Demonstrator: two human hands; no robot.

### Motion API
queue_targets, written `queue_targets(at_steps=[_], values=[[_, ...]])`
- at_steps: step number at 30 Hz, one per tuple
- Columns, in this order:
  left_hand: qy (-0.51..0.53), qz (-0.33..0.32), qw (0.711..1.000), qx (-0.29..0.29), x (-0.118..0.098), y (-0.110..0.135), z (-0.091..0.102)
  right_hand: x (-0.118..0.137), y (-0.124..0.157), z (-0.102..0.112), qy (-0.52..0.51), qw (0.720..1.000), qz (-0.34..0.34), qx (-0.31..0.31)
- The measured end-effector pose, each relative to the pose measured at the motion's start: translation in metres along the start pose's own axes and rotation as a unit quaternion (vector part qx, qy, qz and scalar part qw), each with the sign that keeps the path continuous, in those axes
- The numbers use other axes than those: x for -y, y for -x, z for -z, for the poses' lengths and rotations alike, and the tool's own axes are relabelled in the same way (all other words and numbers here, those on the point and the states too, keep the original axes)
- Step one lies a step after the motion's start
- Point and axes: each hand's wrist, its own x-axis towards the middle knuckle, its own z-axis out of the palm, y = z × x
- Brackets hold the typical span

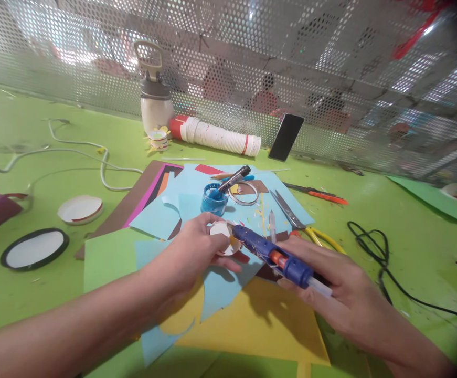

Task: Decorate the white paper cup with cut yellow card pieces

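Observation:
My left hand [197, 252] is closed around a small white paper cup [223, 234], holding it on its side over the coloured paper sheets [228, 294]. My right hand [330, 286] grips a blue glue gun [275, 256], whose nozzle touches the rim of the cup. A clear glue stick pokes out of the gun's back end over my fingers.
A blue paint pot [213, 199] with a brush, scissors [291, 212], a metal ring, a stack of paper cups [220, 137], a spray bottle [155, 94], a phone [286, 136], round lids [35, 248] and cables [373, 247] lie on the green table before a perforated metal wall.

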Motion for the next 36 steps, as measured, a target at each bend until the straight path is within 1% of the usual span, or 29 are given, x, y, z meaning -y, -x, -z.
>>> queue_targets(at_steps=[5,11,18,24,29,33,36], values=[[0.001,0.005,1.000,0.008,0.0013,0.0005,0.0009,-0.0010,0.0013,0.0002,0.009,1.000,-0.006,-0.007],[0.007,0.005,1.000,0.003,0.0004,0.0005,-0.0004,-0.0020,0.0030,-0.0013,0.010,1.000,-0.016,-0.009],[0.021,0.011,1.000,0.005,-0.0040,0.0024,-0.0026,-0.0025,0.0022,-0.0026,0.007,1.000,-0.016,0.001],[0.012,0.011,1.000,0.003,-0.0033,0.0027,-0.0016,-0.0013,0.0013,-0.0010,-0.005,1.000,-0.010,-0.013],[0.007,0.011,1.000,0.004,-0.0024,0.0018,-0.0007,-0.0008,0.0015,0.0007,-0.011,1.000,-0.018,-0.016],[0.014,0.017,1.000,0.000,-0.0035,0.0022,-0.0010,-0.0009,0.0017,0.0015,-0.019,1.000,-0.005,-0.025],[0.018,0.015,1.000,-0.001,-0.0034,0.0022,-0.0006,-0.0020,0.0032,0.0013,-0.004,0.999,-0.013,-0.035]])
